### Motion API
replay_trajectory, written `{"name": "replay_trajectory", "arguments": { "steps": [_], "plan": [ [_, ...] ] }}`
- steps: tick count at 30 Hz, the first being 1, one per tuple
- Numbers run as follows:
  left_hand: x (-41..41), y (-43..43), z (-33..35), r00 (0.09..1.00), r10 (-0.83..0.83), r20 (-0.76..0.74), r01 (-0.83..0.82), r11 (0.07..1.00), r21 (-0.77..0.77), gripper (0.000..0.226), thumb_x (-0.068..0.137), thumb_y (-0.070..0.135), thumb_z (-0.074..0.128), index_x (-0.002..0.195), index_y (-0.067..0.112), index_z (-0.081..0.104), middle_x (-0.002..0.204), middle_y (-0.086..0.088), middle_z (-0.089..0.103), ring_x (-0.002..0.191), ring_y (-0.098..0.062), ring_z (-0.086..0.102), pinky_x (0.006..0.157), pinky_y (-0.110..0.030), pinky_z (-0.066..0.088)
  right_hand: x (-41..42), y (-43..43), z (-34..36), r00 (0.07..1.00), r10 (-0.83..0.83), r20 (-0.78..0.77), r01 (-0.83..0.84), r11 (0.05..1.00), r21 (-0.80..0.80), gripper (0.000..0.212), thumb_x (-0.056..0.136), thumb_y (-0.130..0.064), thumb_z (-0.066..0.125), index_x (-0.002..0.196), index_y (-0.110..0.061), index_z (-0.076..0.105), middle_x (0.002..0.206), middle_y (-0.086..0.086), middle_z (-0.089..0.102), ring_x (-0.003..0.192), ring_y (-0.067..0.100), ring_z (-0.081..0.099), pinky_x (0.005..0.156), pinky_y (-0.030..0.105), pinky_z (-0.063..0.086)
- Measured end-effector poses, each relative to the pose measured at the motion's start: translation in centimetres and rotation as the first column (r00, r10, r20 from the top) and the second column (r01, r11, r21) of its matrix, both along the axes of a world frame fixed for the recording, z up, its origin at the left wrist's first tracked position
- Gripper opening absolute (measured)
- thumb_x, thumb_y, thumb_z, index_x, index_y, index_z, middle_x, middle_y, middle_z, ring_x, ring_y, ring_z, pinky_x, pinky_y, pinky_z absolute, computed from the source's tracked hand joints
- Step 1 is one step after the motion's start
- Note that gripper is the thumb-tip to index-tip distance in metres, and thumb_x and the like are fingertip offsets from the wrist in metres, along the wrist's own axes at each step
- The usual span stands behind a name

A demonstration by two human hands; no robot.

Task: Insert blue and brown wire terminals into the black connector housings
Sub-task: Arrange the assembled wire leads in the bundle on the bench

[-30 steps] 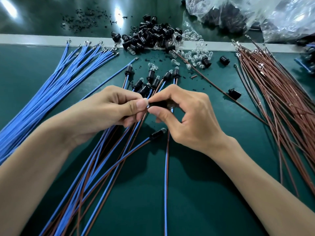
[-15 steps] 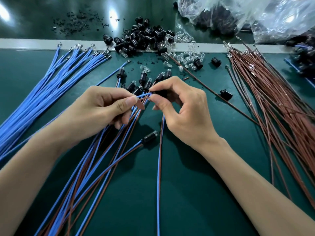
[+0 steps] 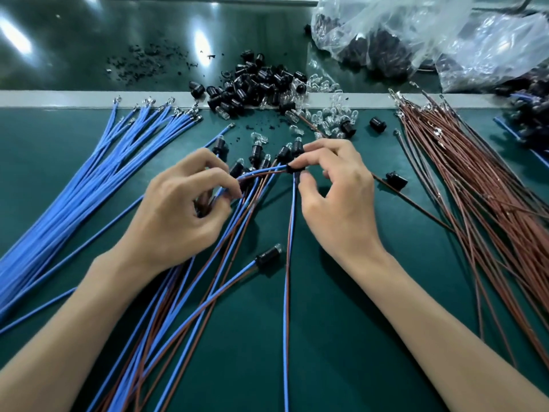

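Observation:
My right hand [image 3: 338,197] pinches a small black connector housing [image 3: 295,168] between thumb and forefinger. A blue and a brown wire [image 3: 261,171] run left out of the housing to my left hand [image 3: 181,212], which pinches them with curled fingers. Under my hands lies a fan of finished blue-and-brown wire pairs [image 3: 208,298], each tipped with a black housing; one such housing [image 3: 269,255] lies alone near the middle. Another blue-and-brown pair [image 3: 286,307] trails toward me.
Loose blue wires [image 3: 89,179] fan out at the left, loose brown wires [image 3: 481,185] at the right. A pile of black housings [image 3: 255,84] and clear bulbs [image 3: 329,117] sits at the back. Plastic bags [image 3: 416,34] lie at the far right. Stray housings [image 3: 396,179] lie by my right hand.
My hands have drawn apart. The left hand slid left along the two wires, so a longer stretch shows between it and the housing in my right hand.

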State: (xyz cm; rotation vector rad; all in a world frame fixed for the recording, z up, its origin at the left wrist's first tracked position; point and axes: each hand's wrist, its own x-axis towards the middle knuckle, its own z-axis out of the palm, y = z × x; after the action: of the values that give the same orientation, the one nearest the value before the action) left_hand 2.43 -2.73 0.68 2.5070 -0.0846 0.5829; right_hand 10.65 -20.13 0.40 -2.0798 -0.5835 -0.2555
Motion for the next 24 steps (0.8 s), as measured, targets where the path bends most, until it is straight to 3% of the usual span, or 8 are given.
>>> {"name": "replay_trajectory", "arguments": {
  "steps": [4,8,10,14,18,20,24],
  "plan": [
    [0.0,0.1,0.0,1.000,-0.008,-0.015,0.008,1.000,-0.010,0.017,0.075,0.019,0.052,0.076,0.014,0.069,0.094,-0.001,0.053,0.054,-0.020,0.048,0.056,-0.034,0.043,-0.2,0.0,0.0,0.999,0.003,0.052,-0.001,0.999,-0.032,0.013,0.085,-0.001,0.060,0.089,-0.010,0.069,0.106,0.002,0.057,0.105,0.017,0.051,0.092,0.008,0.031],
    [-0.1,-0.1,0.1,0.999,-0.038,-0.033,0.037,0.999,-0.018,0.021,0.075,0.025,0.049,0.079,0.016,0.067,0.085,0.005,0.055,0.061,-0.022,0.053,0.059,-0.036,0.046,0.2,-0.1,0.5,1.000,0.021,0.016,-0.020,0.997,-0.078,0.013,0.086,-0.002,0.061,0.088,-0.012,0.069,0.105,0.001,0.058,0.104,0.015,0.053,0.091,0.012,0.036],
    [-0.1,-0.2,0.1,0.998,-0.051,-0.029,0.051,0.999,-0.016,0.019,0.078,0.024,0.050,0.080,0.017,0.067,0.077,0.008,0.057,0.060,-0.016,0.052,0.058,-0.032,0.045,1.3,-0.2,1.4,0.998,0.056,-0.014,-0.057,0.992,-0.113,0.013,0.086,-0.003,0.061,0.087,-0.013,0.069,0.100,0.000,0.061,0.093,0.010,0.057,0.086,0.015,0.042],
    [-0.2,-0.2,-0.1,0.999,-0.039,-0.010,0.039,0.999,-0.030,0.019,0.079,0.026,0.052,0.081,0.016,0.068,0.068,0.009,0.063,0.054,-0.013,0.055,0.053,-0.031,0.048,5.4,0.2,3.2,0.997,-0.021,0.069,0.035,0.979,-0.203,0.012,0.086,-0.007,0.060,0.089,-0.015,0.069,0.089,-0.002,0.061,0.065,-0.005,0.051,0.066,-0.003,0.033],
    [-0.2,-0.2,-0.2,0.999,-0.038,-0.005,0.038,0.999,-0.028,0.016,0.080,0.026,0.054,0.081,0.017,0.067,0.059,0.009,0.058,0.048,-0.008,0.050,0.050,-0.029,0.046,9.1,0.3,2.8,0.974,-0.183,0.133,0.218,0.916,-0.338,0.019,0.090,-0.012,0.056,0.105,-0.013,0.068,0.113,0.009,0.060,0.094,0.021,0.058,0.078,0.015,0.034],
    [-0.2,-0.1,-0.2,0.999,-0.038,0.003,0.038,0.999,-0.018,0.013,0.080,0.023,0.056,0.082,0.017,0.067,0.058,0.010,0.057,0.047,-0.009,0.050,0.049,-0.030,0.046,10.1,0.4,2.1,0.979,-0.169,0.111,0.201,0.879,-0.432,0.022,0.090,-0.014,0.056,0.108,-0.014,0.068,0.116,0.010,0.059,0.101,0.025,0.057,0.081,0.019,0.036],
    [-0.2,-0.2,-0.3,0.999,-0.043,0.014,0.043,0.999,-0.027,0.015,0.081,0.024,0.054,0.082,0.016,0.068,0.057,0.015,0.053,0.047,-0.003,0.046,0.050,-0.024,0.043,10.3,0.6,1.8,0.991,-0.135,-0.018,0.105,0.843,-0.527,0.016,0.086,-0.017,0.061,0.097,-0.022,0.072,0.107,0.005,0.066,0.099,0.026,0.061,0.088,0.034,0.050]
  ]
}}
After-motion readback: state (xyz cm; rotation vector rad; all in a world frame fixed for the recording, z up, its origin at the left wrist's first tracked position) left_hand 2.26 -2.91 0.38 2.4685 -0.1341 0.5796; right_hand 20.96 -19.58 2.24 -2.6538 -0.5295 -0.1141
